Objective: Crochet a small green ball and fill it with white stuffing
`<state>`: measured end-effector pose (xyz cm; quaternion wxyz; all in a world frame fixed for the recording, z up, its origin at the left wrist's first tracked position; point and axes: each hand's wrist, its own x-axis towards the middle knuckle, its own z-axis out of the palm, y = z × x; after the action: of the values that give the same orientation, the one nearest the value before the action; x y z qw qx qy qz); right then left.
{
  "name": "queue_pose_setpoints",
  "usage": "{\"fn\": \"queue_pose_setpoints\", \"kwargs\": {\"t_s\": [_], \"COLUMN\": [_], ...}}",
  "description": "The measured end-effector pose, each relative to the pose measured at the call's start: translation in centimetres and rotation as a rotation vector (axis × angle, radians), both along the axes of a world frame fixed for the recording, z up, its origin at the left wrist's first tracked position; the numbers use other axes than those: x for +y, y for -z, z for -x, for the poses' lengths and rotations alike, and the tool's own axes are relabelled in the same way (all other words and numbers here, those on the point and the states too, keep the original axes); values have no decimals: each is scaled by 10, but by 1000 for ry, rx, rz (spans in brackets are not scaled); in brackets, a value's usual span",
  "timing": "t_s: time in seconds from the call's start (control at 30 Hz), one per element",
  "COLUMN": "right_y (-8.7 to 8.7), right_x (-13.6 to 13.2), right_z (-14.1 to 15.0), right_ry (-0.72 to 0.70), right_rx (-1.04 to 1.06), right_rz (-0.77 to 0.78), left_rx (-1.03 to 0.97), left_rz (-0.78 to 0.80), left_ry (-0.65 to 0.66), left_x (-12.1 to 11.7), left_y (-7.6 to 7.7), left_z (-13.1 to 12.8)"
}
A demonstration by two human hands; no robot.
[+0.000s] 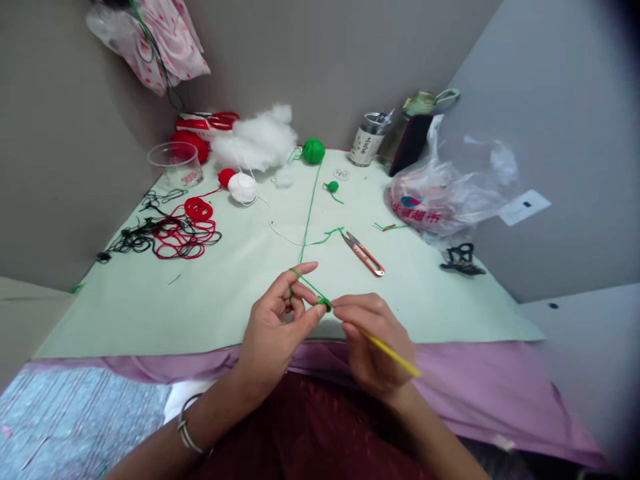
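Pinched between the thumb and a finger of my left hand [280,313] is a small green crochet piece [326,305]. Green yarn [310,207] runs from a green yarn ball [313,151] at the back of the table to my raised left index finger, then down to the piece. My right hand [377,337] is closed around a yellow-handled crochet hook [393,355]. The hook's tip meets the green piece, but my fingers partly hide it. Both hands are close together above the table's front edge. Orange thread snips [364,255] lie just beyond them.
Left on the table [150,307] are tangled red and black cords [175,233], a clear plastic cup [177,167], a white yarn ball [243,189] and white stuffing [260,140]. At right stand a pen holder [367,141], a phone [411,143], a plastic bag [445,193] and a black hair clip [461,260].
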<state>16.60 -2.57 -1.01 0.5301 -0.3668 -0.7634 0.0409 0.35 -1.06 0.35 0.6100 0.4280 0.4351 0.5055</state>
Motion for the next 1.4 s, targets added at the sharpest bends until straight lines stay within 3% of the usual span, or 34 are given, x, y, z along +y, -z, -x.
{"fn": "queue_pose_setpoints", "kwargs": {"t_s": [0.13, 0.2, 0.27, 0.37, 0.43, 0.5, 0.6, 0.73, 0.83, 0.97, 1.1, 1.4], "right_y": [4, 4, 3, -1, -2, -1, 5, 9, 4, -2, 3, 0], "right_x": [-3, -3, -1, 5, 8, 8, 3, -3, -1, 5, 7, 11], "right_z": [1, 1, 3, 7, 10, 12, 10, 5, 5, 9, 12, 6], "right_ry": [89, 66, 14, -101, -162, -163, -54, 63, 36, -97, -152, -281], "right_rx": [-188, -59, 201, 554, 614, 555, 307, 0, 216, 561, 605, 882], "right_rz": [-88, -37, 81, 289, 356, 351, 238, 37, 126, 324, 453, 630], "left_rx": [-298, -433, -479, -439, -384, -319, -283, -428, -507, -399, -318, -205], "left_rz": [197, 307, 330, 257, 203, 151, 121, 252, 329, 238, 133, 92], "left_ry": [154, 219, 209, 167, 170, 143, 88, 195, 218, 137, 163, 154], "left_x": [4, 7, 9, 9, 7, 5, 4, 7, 10, 10, 5, 5], "left_y": [3, 2, -1, -4, -4, -1, 3, 4, 4, 4, 4, 3], "left_z": [1, 3, 5, 5, 3, 1, -2, -2, 1, 3, 2, 5]}}
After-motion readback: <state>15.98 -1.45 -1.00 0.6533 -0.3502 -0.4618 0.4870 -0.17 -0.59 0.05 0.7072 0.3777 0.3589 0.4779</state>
